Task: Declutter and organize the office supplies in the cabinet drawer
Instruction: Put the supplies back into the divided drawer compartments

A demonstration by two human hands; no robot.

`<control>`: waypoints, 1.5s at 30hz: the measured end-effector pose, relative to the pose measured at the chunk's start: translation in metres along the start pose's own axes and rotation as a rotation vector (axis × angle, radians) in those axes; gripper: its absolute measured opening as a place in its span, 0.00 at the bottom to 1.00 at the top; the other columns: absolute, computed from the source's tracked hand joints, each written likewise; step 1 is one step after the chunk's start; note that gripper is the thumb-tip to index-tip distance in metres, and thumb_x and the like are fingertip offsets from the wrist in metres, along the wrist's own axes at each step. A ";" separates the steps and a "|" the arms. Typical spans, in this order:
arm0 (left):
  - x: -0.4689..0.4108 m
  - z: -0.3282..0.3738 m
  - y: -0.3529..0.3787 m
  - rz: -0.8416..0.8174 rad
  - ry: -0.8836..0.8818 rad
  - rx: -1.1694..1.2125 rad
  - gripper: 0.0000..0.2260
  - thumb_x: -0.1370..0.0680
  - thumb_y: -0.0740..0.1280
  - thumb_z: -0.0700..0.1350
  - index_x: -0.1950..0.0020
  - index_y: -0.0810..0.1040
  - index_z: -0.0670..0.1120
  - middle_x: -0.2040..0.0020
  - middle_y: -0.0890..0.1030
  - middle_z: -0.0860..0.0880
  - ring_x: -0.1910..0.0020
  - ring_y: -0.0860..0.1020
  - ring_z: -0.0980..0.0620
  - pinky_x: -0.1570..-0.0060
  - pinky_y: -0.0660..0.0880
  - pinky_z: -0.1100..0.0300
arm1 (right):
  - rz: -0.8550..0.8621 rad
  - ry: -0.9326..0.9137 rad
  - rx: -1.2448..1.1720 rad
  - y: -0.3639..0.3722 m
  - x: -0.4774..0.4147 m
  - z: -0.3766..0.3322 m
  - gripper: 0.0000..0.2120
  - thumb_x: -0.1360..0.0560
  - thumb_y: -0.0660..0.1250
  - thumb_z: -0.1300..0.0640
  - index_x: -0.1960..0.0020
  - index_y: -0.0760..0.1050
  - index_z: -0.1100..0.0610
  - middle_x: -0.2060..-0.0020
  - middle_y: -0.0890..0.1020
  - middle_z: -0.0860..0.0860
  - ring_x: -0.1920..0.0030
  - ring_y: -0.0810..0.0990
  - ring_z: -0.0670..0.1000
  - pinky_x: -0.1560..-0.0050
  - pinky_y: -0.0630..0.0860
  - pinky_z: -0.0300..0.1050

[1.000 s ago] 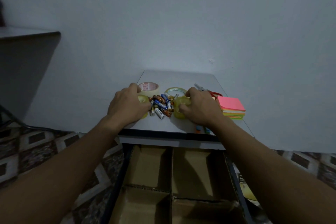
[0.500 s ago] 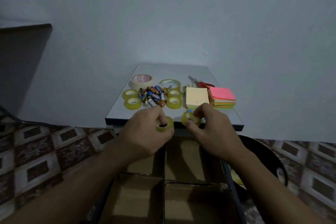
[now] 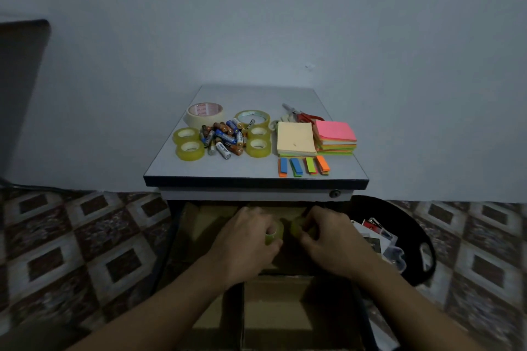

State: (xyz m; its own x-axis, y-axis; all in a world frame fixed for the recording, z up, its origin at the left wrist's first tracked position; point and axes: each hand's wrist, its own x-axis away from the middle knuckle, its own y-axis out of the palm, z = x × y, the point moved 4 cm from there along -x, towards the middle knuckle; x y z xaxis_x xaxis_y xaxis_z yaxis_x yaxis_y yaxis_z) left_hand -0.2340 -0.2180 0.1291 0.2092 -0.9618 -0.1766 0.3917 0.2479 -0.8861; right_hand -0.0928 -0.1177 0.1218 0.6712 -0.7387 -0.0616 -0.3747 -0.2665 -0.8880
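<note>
**Seat 2 tape rolls flat in the drawer**

The open cabinet drawer [image 3: 273, 308], lined with cardboard, lies under both hands. The left hand [image 3: 245, 239] curls round the left tape roll [image 3: 274, 234]. The right hand [image 3: 328, 239] pinches the right tape roll [image 3: 297, 227] just beside it. They are best lowered flat and touching, leaving room for the 4 matching rolls [image 3: 258, 147] beyond the fingertips.
</note>
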 end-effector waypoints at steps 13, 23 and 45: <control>-0.047 -0.024 0.054 -0.228 -0.103 -0.336 0.06 0.22 0.67 0.40 0.47 0.79 0.47 0.47 0.80 0.47 0.42 0.76 0.48 0.31 0.67 0.44 | -0.345 -0.015 0.356 0.040 -0.045 0.006 0.10 0.19 0.62 0.57 0.40 0.75 0.58 0.46 0.80 0.55 0.49 0.80 0.53 0.49 0.78 0.45; -0.067 -0.025 0.059 -0.315 -0.136 -0.589 0.12 0.22 0.68 0.42 0.38 0.76 0.45 0.37 0.75 0.43 0.36 0.72 0.44 0.30 0.63 0.42 | -0.306 0.081 0.492 0.054 -0.060 0.009 0.14 0.18 0.61 0.57 0.33 0.71 0.58 0.37 0.75 0.58 0.40 0.77 0.56 0.44 0.77 0.50; -0.047 -0.028 0.074 -0.627 -0.109 -0.899 0.22 0.22 0.66 0.52 0.29 0.73 0.48 0.26 0.67 0.44 0.26 0.56 0.39 0.34 0.59 0.36 | -0.436 -0.018 0.571 0.061 -0.033 0.004 0.16 0.20 0.63 0.57 0.33 0.71 0.59 0.26 0.62 0.59 0.32 0.68 0.61 0.35 0.73 0.55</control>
State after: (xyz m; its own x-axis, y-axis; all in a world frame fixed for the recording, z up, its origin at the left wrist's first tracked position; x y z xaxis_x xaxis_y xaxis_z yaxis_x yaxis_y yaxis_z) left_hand -0.2400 -0.1582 0.0597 0.2964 -0.8610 0.4133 -0.3298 -0.4984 -0.8018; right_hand -0.1357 -0.1072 0.0681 0.6960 -0.6270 0.3500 0.3199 -0.1656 -0.9329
